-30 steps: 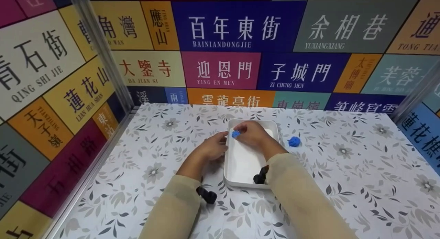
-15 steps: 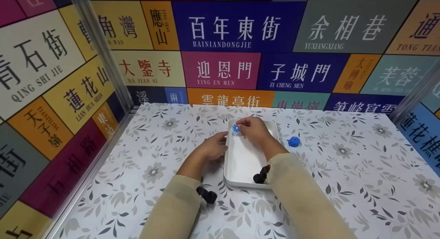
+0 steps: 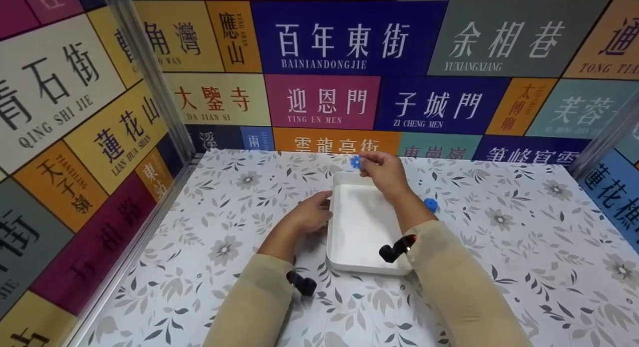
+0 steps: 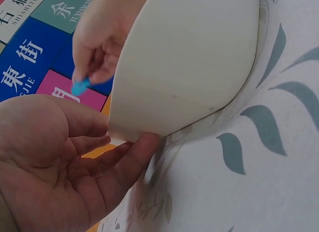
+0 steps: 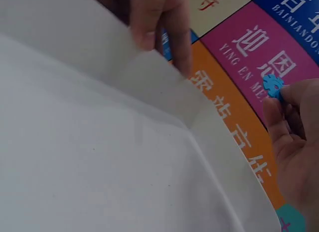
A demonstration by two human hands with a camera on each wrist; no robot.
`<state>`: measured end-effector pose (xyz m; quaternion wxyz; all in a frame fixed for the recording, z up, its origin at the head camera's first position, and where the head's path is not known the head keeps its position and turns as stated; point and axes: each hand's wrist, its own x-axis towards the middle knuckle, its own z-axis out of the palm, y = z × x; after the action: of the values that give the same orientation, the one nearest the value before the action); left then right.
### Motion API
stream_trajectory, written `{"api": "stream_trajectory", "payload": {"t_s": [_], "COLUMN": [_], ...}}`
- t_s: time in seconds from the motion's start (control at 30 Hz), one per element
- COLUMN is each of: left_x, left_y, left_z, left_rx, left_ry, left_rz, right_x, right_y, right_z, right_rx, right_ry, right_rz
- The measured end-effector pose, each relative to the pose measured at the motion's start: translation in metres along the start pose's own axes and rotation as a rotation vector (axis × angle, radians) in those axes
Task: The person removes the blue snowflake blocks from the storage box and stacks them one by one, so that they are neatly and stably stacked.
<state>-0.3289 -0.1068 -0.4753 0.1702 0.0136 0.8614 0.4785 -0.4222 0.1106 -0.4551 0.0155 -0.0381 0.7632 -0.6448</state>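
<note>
My right hand point(image 3: 385, 173) pinches a small blue snowflake disc point(image 3: 355, 162) with a notched edge, held up over the far edge of the white tray point(image 3: 352, 242). In the right wrist view the disc point(image 5: 272, 85) sits between thumb and finger, beyond the tray's wall. At the tray's left side, my left hand point(image 3: 312, 214) grips the wall, its thumb over the rim and its fingers outside, as the two wrist views show. Beside my right forearm lies another blue notched piece point(image 3: 430, 204) on the table.
A flower-and-leaf patterned cloth point(image 3: 224, 207) covers the table. Panels with coloured street-name signs point(image 3: 319, 102) stand behind and at both sides. Black wrist cameras point(image 3: 301, 283) stick out from both sleeves.
My right hand has lifted the blue disc from low over the tray's far left part, moving up, away and slightly right. The left hand stays at the tray's wall.
</note>
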Motion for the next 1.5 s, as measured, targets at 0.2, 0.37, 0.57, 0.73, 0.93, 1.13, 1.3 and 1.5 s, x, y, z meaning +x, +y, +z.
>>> {"api": "stream_trajectory", "payload": {"t_s": [0.2, 0.37, 0.57, 0.73, 0.93, 1.13, 1.3, 1.5], "left_x": [0.0, 0.0, 0.0, 0.0, 0.001, 0.0, 0.001, 0.002], "left_y": [0.001, 0.003, 0.005, 0.007, 0.007, 0.005, 0.005, 0.004], "left_z": [0.001, 0.002, 0.003, 0.004, 0.003, 0.0, 0.001, 0.003], "left_rx": [0.002, -0.06, -0.081, -0.103, -0.077, -0.031, -0.038, -0.05], "left_ry": [0.004, -0.006, -0.008, -0.009, -0.017, -0.025, -0.014, 0.007], "left_rz": [-0.01, -0.033, -0.06, -0.108, -0.102, -0.06, -0.071, -0.068], "right_x": [-0.023, -0.045, -0.066, -0.071, -0.068, -0.062, -0.063, -0.059], "right_y": [-0.013, -0.007, 0.009, 0.028, 0.053, 0.075, 0.078, 0.086], "right_z": [-0.034, -0.068, -0.107, -0.137, -0.164, -0.178, -0.18, -0.179], "right_rx": [0.187, 0.212, 0.16, 0.085, 0.078, 0.049, 0.009, -0.04], "right_ry": [0.058, 0.078, 0.121, 0.149, 0.147, 0.093, 0.055, 0.052], "right_rz": [0.049, 0.038, 0.053, 0.118, 0.164, 0.162, 0.176, 0.178]}}
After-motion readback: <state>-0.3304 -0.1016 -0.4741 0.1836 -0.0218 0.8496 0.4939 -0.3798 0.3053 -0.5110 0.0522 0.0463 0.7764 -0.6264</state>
